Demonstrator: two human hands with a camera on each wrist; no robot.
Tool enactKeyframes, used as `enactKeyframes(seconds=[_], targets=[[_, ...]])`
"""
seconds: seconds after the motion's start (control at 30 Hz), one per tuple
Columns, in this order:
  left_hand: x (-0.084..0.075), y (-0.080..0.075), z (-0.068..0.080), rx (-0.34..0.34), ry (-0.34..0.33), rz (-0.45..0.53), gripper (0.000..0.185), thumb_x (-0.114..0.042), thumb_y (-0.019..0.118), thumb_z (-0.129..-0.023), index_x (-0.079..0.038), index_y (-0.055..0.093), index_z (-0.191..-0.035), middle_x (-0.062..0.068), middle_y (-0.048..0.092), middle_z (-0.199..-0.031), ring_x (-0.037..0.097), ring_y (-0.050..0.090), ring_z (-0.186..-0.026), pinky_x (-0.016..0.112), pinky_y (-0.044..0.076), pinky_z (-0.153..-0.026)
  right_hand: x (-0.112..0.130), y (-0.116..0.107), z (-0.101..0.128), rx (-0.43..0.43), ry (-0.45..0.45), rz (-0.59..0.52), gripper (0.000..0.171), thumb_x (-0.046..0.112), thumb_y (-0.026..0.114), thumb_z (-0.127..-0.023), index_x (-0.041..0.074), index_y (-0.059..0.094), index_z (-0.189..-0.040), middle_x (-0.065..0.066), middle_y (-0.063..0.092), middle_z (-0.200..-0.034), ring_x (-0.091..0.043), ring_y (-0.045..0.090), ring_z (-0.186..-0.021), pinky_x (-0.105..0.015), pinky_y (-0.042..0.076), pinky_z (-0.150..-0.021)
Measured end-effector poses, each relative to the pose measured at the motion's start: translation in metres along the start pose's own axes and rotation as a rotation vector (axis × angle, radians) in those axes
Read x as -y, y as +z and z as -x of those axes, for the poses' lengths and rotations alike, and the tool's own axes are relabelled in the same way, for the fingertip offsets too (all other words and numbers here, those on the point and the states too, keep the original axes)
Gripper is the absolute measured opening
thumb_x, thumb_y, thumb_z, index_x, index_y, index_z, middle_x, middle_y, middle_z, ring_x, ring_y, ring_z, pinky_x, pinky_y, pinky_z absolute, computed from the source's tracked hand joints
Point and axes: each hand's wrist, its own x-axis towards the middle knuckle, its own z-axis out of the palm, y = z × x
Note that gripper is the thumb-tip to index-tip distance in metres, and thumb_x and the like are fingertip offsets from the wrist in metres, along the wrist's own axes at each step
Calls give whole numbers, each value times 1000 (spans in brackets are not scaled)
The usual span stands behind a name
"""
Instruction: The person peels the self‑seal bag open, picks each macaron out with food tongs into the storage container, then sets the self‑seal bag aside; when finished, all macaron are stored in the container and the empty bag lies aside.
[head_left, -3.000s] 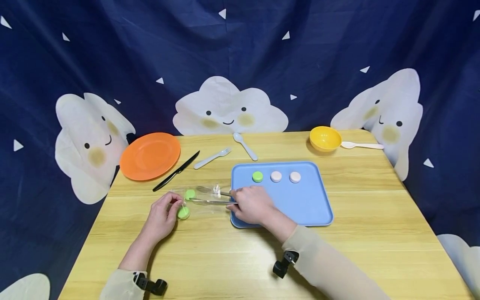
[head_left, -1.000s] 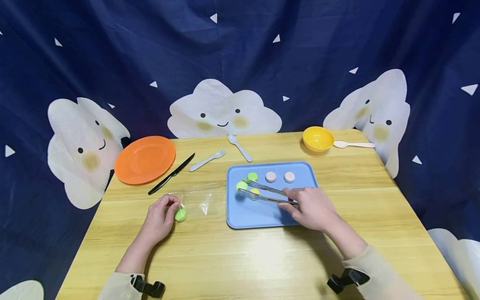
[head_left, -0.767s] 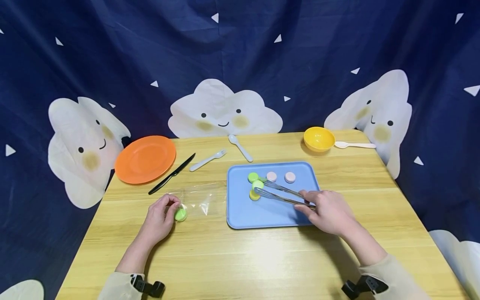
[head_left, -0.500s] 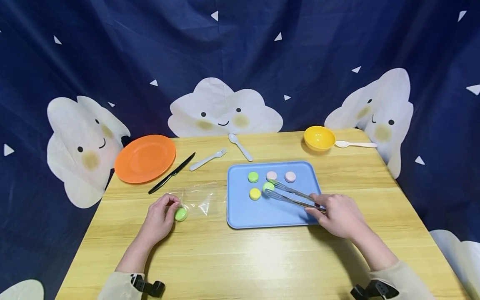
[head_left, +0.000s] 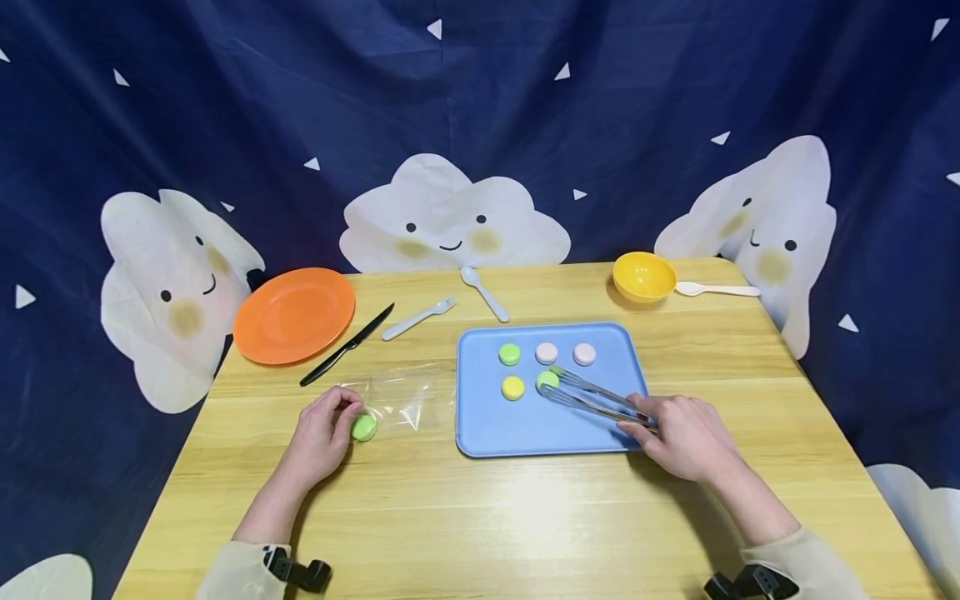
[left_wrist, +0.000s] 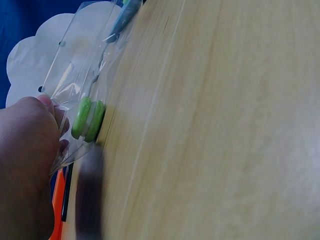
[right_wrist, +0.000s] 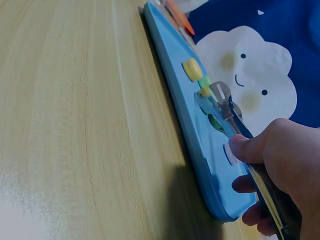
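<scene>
A green macaron (head_left: 547, 379) sits between the tips of metal tongs (head_left: 592, 398) gripped by the right hand (head_left: 686, 433), on the blue plastic tray (head_left: 600, 433) beside a yellow macaron (head_left: 513, 387). The left hand (head_left: 321, 435) pinches the clear plastic bag (head_left: 405, 396) holding another green macaron (head_left: 364, 427).

five macarons (head_left: 513, 387) lie on the tray (head_left: 525, 429); the bag (head_left: 408, 396) lies left of it, the plate (head_left: 294, 314) behind on the counter (head_left: 480, 517).
</scene>
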Motion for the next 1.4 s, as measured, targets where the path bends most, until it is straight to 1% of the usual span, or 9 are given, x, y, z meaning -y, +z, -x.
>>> enactKeyframes(seconds=[0.13,0.37,0.63,0.83,0.97,1.07,1.13,1.23,1.4], targets=[[0,0,-1,-4,4,-3,12,6,71,-97,-4,66,-101,3,68,-93,17,65,-88,17,47,-81,0,-1,0,-4,3,2,33,39,83,-92,15,77,-114,13,46,-64,-7,36,-52,-30,32,-46],[-1,-1,-3,-9,2,-1,16,9,71,-95,-5,66,-100,3,68,-94,16,65,-88,17,47,-80,12,-2,-10,-33,-57,8,29,41,82,-92,16,73,-105,13,60,-76,-7,43,-57,-32,38,-51],[-1,-2,-3,-22,2,10,5,2,68,-101,-2,66,-100,4,69,-95,17,66,-88,15,47,-80,44,6,-34,-31,-163,15,37,43,80,-93,11,75,-112,11,65,-84,-9,54,-65,-33,46,-55],[0,-2,-3,-41,16,5,14,9,72,-95,-4,67,-99,3,69,-94,17,67,-86,14,47,-79,72,16,-55,16,-222,12,41,42,79,-96,8,78,-118,5,71,-85,-11,56,-62,-35,49,-57],[0,-2,-3,-46,20,4,18,11,73,-93,-4,67,-100,2,69,-94,16,67,-86,14,47,-79,88,21,-70,54,-236,42,39,43,77,-97,12,78,-120,2,75,-94,-17,66,-69,-39,52,-58],[0,-1,-2,-46,17,2,19,11,73,-94,-5,67,-100,3,69,-93,17,67,-87,14,47,-80,100,25,-80,89,-240,56,28,44,75,-98,18,77,-108,6,72,-87,-18,65,-69,-39,50,-56],[0,-1,-1,-46,16,2,19,11,73,-94,-5,67,-100,3,69,-93,17,67,-87,14,47,-81,107,26,-86,115,-242,57,23,44,74,-99,22,70,-95,9,63,-74,-16,59,-62,-37,45,-53],[-1,-1,0,-47,18,7,19,11,73,-94,-5,66,-100,3,69,-94,17,67,-87,14,47,-81,117,30,-94,145,-248,69,33,45,74,-99,25,55,-80,9,48,-63,-14,48,-56,-35,39,-50],[-2,-1,1,-51,21,14,20,12,73,-93,-6,66,-100,4,70,-95,17,67,-88,14,47,-82,129,36,-101,166,-266,73,39,46,73,-99,26,50,-75,9,46,-60,-13,46,-55,-35,38,-49]])
